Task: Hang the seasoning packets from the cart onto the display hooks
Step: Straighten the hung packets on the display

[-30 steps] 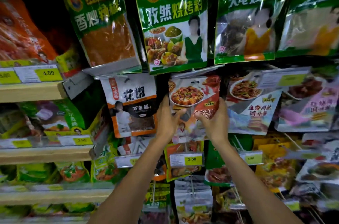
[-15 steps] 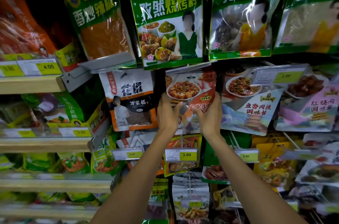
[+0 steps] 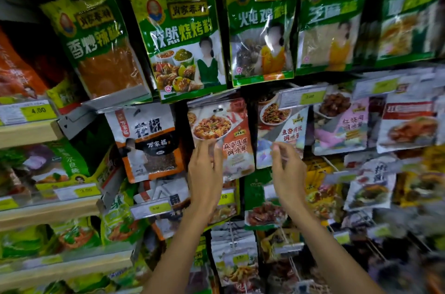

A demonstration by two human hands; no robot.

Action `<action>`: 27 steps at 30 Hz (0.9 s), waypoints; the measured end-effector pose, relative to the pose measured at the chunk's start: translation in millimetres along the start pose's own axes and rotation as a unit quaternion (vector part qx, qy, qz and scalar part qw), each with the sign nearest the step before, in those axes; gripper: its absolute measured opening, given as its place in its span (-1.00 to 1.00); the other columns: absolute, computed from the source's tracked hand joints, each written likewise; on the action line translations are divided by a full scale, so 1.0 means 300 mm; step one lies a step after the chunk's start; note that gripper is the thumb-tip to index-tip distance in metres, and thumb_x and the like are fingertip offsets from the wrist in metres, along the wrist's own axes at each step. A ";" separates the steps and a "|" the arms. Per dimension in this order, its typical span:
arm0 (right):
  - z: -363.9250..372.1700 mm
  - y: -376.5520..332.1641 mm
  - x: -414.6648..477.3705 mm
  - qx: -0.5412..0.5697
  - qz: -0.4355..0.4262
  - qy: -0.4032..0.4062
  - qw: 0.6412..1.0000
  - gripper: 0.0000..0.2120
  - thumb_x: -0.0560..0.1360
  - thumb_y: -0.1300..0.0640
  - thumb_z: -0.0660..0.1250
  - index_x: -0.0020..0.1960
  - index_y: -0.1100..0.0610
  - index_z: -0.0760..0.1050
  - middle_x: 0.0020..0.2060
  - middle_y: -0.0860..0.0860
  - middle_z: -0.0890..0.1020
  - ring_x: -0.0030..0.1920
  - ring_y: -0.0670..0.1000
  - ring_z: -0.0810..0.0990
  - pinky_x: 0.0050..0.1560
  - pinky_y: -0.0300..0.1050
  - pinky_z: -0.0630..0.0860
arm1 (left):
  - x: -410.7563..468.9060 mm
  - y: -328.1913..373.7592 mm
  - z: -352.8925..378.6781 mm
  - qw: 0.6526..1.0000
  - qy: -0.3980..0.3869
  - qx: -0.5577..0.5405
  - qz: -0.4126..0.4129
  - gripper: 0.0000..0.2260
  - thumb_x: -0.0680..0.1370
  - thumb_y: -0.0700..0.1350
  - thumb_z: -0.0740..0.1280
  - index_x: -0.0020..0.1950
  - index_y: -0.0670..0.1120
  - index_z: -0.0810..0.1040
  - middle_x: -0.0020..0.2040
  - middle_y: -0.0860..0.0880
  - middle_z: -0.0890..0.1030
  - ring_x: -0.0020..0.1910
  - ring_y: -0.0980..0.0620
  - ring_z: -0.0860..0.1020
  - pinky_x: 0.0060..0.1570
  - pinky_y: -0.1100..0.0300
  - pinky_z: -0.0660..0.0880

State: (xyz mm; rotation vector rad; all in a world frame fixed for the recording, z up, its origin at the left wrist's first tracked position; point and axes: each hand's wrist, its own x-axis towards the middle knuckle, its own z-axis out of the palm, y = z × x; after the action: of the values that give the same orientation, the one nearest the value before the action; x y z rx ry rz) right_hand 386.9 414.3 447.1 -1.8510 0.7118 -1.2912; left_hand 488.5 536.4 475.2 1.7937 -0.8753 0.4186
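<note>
Crowded shop display fills the view, flat plastic pouches hanging in overlapping rows against a dark backing. At its middle hangs the glossy orange-and-white seasoning packet (image 3: 232, 142), a flat rectangular pouch printed with a plate of red, saucy food and red characters. It hangs upright, with a small hang slot (image 3: 219, 108) near its top edge, tucked just under a grey price-tag holder (image 3: 212, 97); the hook itself is hidden. The left hand (image 3: 204, 173) reaches up at the pouch's lower left corner, fingers nearly straight and loose, their tips (image 3: 207, 144) lying over its face just below the printed plate, grasping nothing. The right hand (image 3: 287, 173) is apart from the packet, off to its right, its fingers loosely curled with the fingertips (image 3: 277, 148) gathered and empty. It is raised in front of the lower part of a neighbouring pale pouch (image 3: 289, 125) showing a dish of shredded food; whether it touches that pouch cannot be told. Just left of the packet hangs a white, orange and black pouch (image 3: 147, 142) with a clear window of dark grains. Above, larger shiny green bags (image 3: 183, 38) hang in a row, their film crinkled and reflective. A yellow price label (image 3: 309, 98) sits up and to the right, and pale wooden shelf edges (image 3: 26, 132) at far left carry another yellow tag (image 3: 38, 110).
</note>
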 end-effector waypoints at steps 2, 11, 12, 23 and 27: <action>-0.106 -0.003 0.022 -0.008 -0.014 0.016 1.000 -0.74 0.65 0.08 0.15 0.18 0.17 0.54 -0.08 -0.01 0.61 -0.11 -0.07 0.58 -0.17 -0.32 0.41 | -0.003 0.069 0.003 0.999 -0.007 -0.033 0.021 -0.74 0.64 -0.05 0.15 0.19 -0.14 0.54 0.05 -0.02 0.58 0.02 0.05 0.53 -0.03 0.26 0.41; -0.569 -0.082 0.376 -0.005 -0.125 0.141 0.982 -0.76 0.65 0.09 0.15 0.03 0.13 0.57 -0.20 -0.06 0.61 -0.21 -0.15 0.59 -0.25 -0.33 0.47 | 0.173 0.536 0.165 0.981 0.009 -0.090 0.171 -0.79 0.65 -0.11 0.17 0.10 -0.13 0.57 -0.07 0.04 0.56 -0.11 0.12 0.49 -0.14 0.38 0.37; -0.612 -0.084 0.428 -0.004 -0.137 0.145 0.980 -0.77 0.66 0.09 0.14 0.04 0.13 0.56 -0.19 -0.06 0.62 -0.24 -0.12 0.59 -0.25 -0.27 0.49 | 0.201 0.590 0.205 0.979 0.003 -0.101 0.179 -0.79 0.65 -0.11 0.17 0.09 -0.14 0.57 -0.08 0.04 0.55 -0.12 0.11 0.49 -0.15 0.36 0.37; -0.874 0.028 0.953 -0.019 -0.154 0.052 0.987 -0.73 0.60 0.08 0.25 0.23 0.19 0.40 -0.02 -0.01 0.51 0.01 -0.05 0.51 -0.09 -0.32 0.36 | 0.395 0.936 0.712 0.990 -0.073 -0.086 0.081 -0.55 0.63 0.02 0.18 0.48 -0.10 0.22 0.41 -0.06 0.35 0.34 -0.01 0.37 0.34 0.05 0.34; -0.865 0.092 1.073 0.005 -0.086 -0.027 0.996 -0.41 0.57 -0.07 0.27 0.45 0.21 0.22 0.33 0.15 0.43 0.33 0.13 0.41 0.29 0.03 0.40 | 0.409 0.956 0.817 0.997 -0.048 -0.032 0.048 -0.37 0.61 0.08 0.21 0.56 -0.14 0.02 0.55 -0.07 0.11 0.51 0.02 0.08 0.42 0.18 0.07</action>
State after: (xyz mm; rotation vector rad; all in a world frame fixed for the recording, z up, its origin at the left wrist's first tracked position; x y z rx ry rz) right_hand 249.7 77.1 645.1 -1.9664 0.5250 -1.3441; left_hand 331.6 215.0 647.1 1.7293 -1.0348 0.3651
